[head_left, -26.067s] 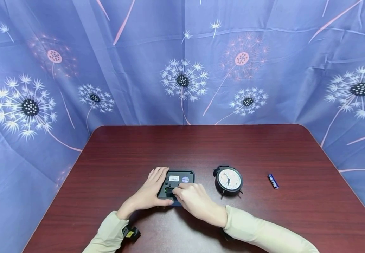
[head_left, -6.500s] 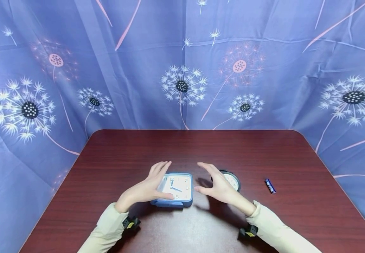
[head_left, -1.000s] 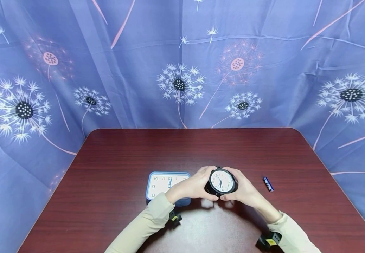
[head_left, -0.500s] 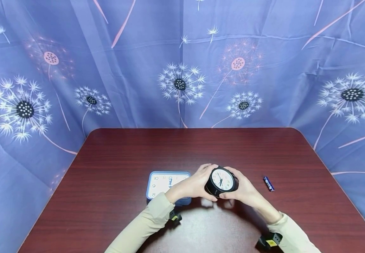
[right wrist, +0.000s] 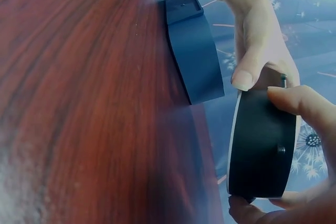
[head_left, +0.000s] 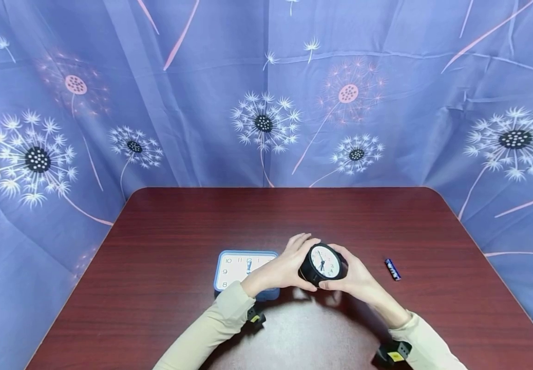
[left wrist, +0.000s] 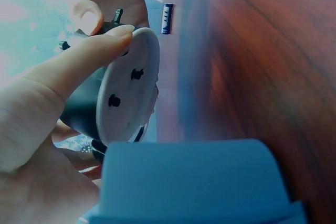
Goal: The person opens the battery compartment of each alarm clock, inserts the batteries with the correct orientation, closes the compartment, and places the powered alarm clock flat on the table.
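Round black white-dialled clock (head_left: 325,260), right of blue rectangular clock (head_left: 230,272), is held off red wood-grain counter (head_left: 178,226) by left grip (head_left: 289,264) and right grip (head_left: 356,273); could be dropped if thumbs slip.

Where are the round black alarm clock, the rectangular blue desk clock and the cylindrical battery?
Round black alarm clock (head_left: 325,260): head view, on its white dial.
Rectangular blue desk clock (head_left: 235,271): head view, on its uncovered face.
Cylindrical battery (head_left: 392,269): head view, mid-casing.
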Demonstrator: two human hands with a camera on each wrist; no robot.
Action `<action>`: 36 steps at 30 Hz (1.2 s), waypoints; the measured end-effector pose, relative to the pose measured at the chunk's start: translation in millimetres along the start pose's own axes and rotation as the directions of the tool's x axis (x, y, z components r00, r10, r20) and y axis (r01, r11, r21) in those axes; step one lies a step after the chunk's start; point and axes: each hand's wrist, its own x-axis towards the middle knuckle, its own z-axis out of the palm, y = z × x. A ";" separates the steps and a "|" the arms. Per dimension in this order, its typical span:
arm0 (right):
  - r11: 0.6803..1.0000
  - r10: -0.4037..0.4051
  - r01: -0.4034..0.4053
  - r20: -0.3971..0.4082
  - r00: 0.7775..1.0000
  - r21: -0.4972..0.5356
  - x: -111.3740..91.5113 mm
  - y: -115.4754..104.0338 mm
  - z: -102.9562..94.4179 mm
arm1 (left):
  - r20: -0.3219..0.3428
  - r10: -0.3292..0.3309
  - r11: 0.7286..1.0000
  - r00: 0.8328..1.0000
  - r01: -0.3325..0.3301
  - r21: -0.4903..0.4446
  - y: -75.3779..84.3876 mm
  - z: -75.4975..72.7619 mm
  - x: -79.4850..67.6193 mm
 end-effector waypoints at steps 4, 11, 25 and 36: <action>0.999 0.008 -0.007 -0.003 1.000 0.038 0.7 -1.1 0.1 | 0.023 -0.098 0.994 0.995 0.099 -0.041 1.3 -1.5 -0.3; 0.994 0.031 -0.030 -0.003 1.000 0.108 1.2 -2.9 1.4 | 0.001 -0.166 0.985 0.986 0.166 -0.047 -2.1 -2.3 0.0; 0.972 0.046 -0.053 0.033 0.998 0.231 0.6 -6.7 1.3 | 0.052 -0.191 0.967 0.980 0.197 -0.160 -5.0 -6.8 -2.3; 0.959 0.030 -0.050 0.076 0.997 0.279 -0.1 -4.6 3.5 | 0.099 -0.245 0.949 0.964 0.260 -0.177 -2.7 -14.8 -3.3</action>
